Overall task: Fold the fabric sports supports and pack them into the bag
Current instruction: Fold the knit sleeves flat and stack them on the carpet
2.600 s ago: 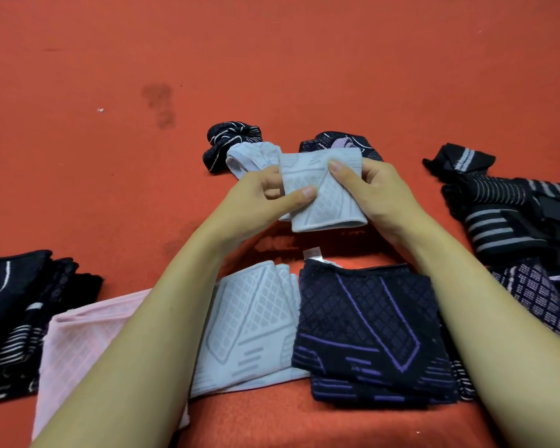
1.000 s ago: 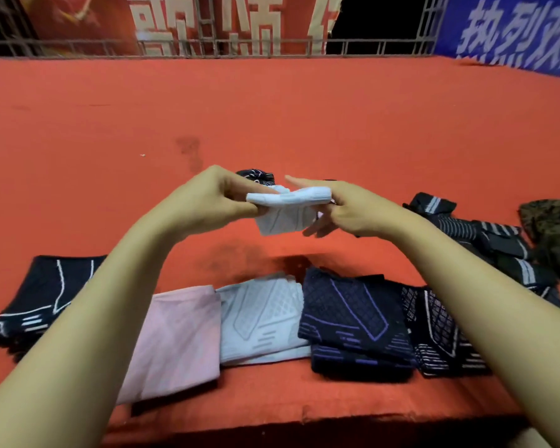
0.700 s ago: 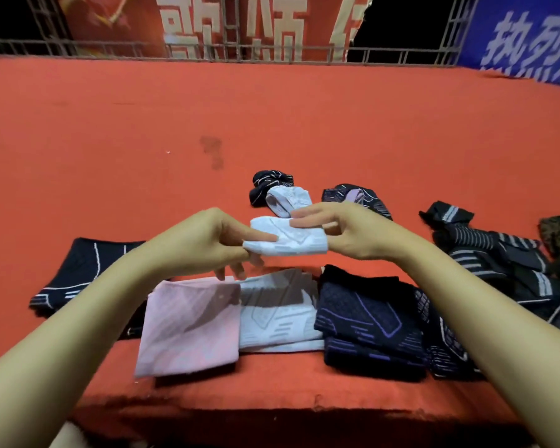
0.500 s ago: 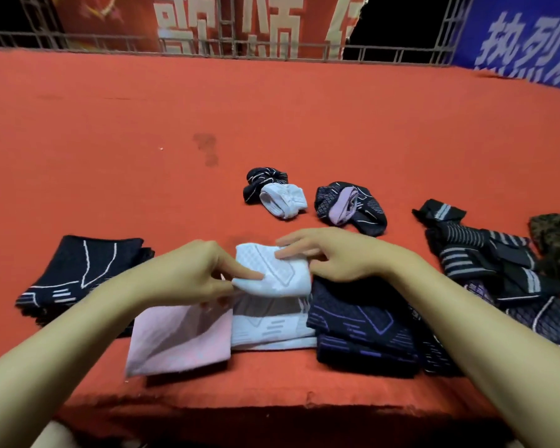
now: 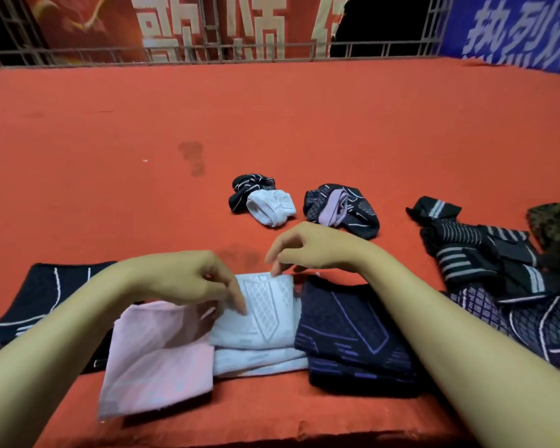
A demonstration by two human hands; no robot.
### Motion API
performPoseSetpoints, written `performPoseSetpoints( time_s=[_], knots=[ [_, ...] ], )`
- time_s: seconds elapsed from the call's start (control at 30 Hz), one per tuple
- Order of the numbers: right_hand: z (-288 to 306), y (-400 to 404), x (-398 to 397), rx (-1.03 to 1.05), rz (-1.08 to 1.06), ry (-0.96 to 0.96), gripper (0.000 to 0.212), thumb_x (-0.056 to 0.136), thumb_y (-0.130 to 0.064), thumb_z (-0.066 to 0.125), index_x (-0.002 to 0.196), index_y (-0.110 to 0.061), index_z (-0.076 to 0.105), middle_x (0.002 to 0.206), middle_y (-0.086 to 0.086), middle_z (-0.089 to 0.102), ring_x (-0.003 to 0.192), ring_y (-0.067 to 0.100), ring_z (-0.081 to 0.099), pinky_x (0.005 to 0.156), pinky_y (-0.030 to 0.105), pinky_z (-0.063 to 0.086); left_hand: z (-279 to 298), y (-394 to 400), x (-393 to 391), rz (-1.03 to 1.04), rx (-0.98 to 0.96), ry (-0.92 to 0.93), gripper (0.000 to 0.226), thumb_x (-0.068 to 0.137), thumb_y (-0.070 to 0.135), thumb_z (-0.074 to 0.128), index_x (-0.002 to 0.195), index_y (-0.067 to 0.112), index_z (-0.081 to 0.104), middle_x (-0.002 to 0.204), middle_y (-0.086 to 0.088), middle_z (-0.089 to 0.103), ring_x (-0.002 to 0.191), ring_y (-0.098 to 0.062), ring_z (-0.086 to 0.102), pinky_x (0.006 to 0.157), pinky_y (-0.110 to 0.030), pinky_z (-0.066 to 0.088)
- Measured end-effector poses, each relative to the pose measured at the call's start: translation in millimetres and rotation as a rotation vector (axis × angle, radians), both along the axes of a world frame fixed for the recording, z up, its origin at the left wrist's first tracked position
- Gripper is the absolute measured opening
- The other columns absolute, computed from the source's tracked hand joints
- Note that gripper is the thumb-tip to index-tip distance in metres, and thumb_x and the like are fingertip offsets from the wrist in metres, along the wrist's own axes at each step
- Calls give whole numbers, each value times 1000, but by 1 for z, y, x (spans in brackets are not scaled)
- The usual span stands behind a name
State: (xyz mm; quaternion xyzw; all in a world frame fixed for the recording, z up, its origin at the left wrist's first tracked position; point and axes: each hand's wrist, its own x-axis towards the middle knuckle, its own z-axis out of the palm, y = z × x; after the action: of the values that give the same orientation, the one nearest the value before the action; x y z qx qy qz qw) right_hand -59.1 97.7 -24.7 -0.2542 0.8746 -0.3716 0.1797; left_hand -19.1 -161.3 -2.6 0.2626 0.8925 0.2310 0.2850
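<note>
Along the near edge of the red table (image 5: pixel 272 108) a row of folded supports is lying side by side: a black pile (image 5: pixel 42 295) at the far left, then a pink one (image 5: pixel 156 357), a white stack (image 5: pixel 259 328) in the middle and a navy stack (image 5: pixel 353 334) with purple lines to its right. The white stack is sitting two pieces deep, the upper piece resting on a flatter one whose front edge is showing beneath it, and it is touching the pink support on one side and the navy stack on the other

The left hand (image 5: pixel 188 279) is hovering over the seam between pink and white, its fingers loosely curled and pointing down, one fingertip touching the upper white piece; it is gripping nothing. The right hand (image 5: pixel 317 250) is hanging above the far edge of the white stack, fingers relaxed and drooping, the tips just reaching the cloth without closing on it

Farther back, well apart from the row, a crumpled black-and-white pair (image 5: pixel 262 200) and a dark bundle (image 5: pixel 341 206) with a lilac lining are lying unfolded. At the right a heap (image 5: pixel 485 253) of black striped supports is sprawling loose, with a checked one (image 5: pixel 530 318) nearer the front. No bag is showing in this view, so no support is sitting in any container
</note>
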Motion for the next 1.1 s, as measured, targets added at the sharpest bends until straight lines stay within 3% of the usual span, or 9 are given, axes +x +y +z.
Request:
performPoseSetpoints(
  time_s=[0.13, 0.23, 0.33, 0.43, 0.53, 0.67, 0.83, 0.97, 1.1],
  knots=[
    [4, 7, -36, -99, -237, -48, 29, 100, -11, 48, 107, -19, 75, 101, -4, 80, 102, 15, 75, 98, 42, 57, -3, 24, -41, 197, 80, 267, 35, 99, 11, 53, 98, 32, 81, 54, 14, 56, 48, -3, 42, 54, -21, 39],
    [0, 5, -75, 47, -285, 55, 26, 99, -18, 56, 118, -23, 73, 115, 1, 76, 98, 21, 74, 93, 39, 60, -16, 43, -82, 413, 223, 283, 38, 96, 8, 52, 92, 31, 81, 65, -3, 47, 55, -18, 42, 50, -23, 39],
    [-25, -10, -103, 244, -288, 180, 48, 96, -32, 68, 139, -13, 58, 136, 13, 63, 116, 27, 64, 99, 35, 49, -42, 59, -120, 690, 373, 262, 33, 94, 6, 48, 90, 27, 74, 77, -11, 57, 64, -22, 49, 49, -24, 40],
    [-69, -24, -116, 225, -362, 239, 56, 94, -42, 69, 136, -9, 53, 133, 20, 53, 119, 37, 54, 101, 40, 44, -77, 74, -140, 821, 499, 175, 24, 96, 6, 49, 98, 22, 67, 79, -14, 65, 58, -22, 55, 48, -25, 44],
    [-86, -26, -127, 101, -479, 250, 60, 91, -52, 70, 134, -12, 57, 128, 18, 54, 121, 35, 54, 107, 42, 44, -90, 77, -152, 844, 589, 63, 28, 97, 0, 46, 107, 16, 66, 78, -11, 65, 51, -13, 57, 43, -24, 46],
    [-76, -21, -126, 51, -433, 328, 32, 91, -38, 72, 112, -14, 69, 112, 13, 68, 111, 31, 59, 86, 34, 43, -83, 81, -151, 798, 728, -43, 45, 91, -12, 38, 100, 20, 69, 86, -2, 63, 59, -11, 59, 46, -23, 47],
    [-58, 8, -122, -318, -568, 46, 14, 76, -38, 64, 77, -25, 68, 70, -9, 65, 67, 15, 58, 63, 27, 47, -75, 81, -151, 889, 928, 35, 17, 89, 14, 74, 102, 21, 64, 107, -1, 63, 86, -11, 65, 74, -29, 59],
    [-55, 12, -118, -449, -458, -16, 23, 77, -41, 56, 90, -29, 71, 83, -4, 69, 83, 12, 61, 83, 44, 52, -70, 73, -145, 690, 1073, -250, 47, 89, 27, 78, 132, 16, 61, 129, -12, 70, 113, -28, 72, 88, -44, 61],
    [-52, 13, -114, -298, -434, 141, 17, 100, -26, 57, 113, -25, 68, 108, -11, 74, 102, 4, 66, 90, 23, 50, -67, 74, -135, 554, 1012, -143, 34, 98, 28, 73, 130, 21, 67, 120, -7, 73, 111, -25, 72, 96, -45, 59]
  ],
)
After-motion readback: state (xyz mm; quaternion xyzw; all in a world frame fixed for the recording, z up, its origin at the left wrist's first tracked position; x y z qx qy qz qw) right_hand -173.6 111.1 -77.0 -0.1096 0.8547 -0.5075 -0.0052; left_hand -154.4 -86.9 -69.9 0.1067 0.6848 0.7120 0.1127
